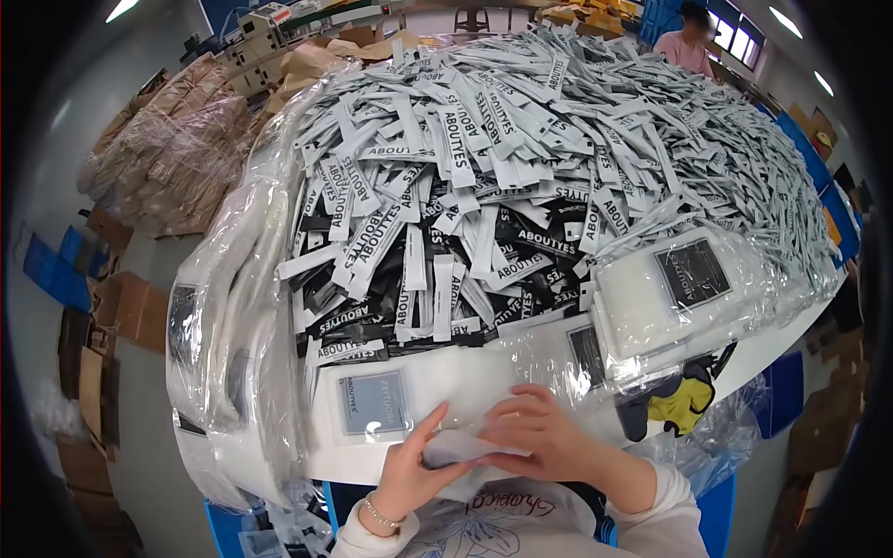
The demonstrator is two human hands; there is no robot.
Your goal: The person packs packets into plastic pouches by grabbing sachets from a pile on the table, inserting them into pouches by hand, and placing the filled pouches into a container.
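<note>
At the table's front edge my left hand [411, 465] grips a translucent white pouch [453, 447] between thumb and fingers. My right hand [539, 432] is at the same pouch from the right, its fingers bent over the pouch's edge. Just beyond my left hand lies a flat white bag with a grey label [374, 405]. Past both hands rises a large heap of white sachets [456, 139], with black sachets [544, 242] mixed in at its near side. A stack of clear packs [693, 284] with a black label sits to the right.
Long plastic-wrapped packs [223, 344] line the table's left side. A yellow and black glove [684, 402] lies at the right front edge. Wrapped brown bundles [167, 149] stand at the left, cardboard boxes [135, 312] on the floor. A person [686, 45] is at the far right.
</note>
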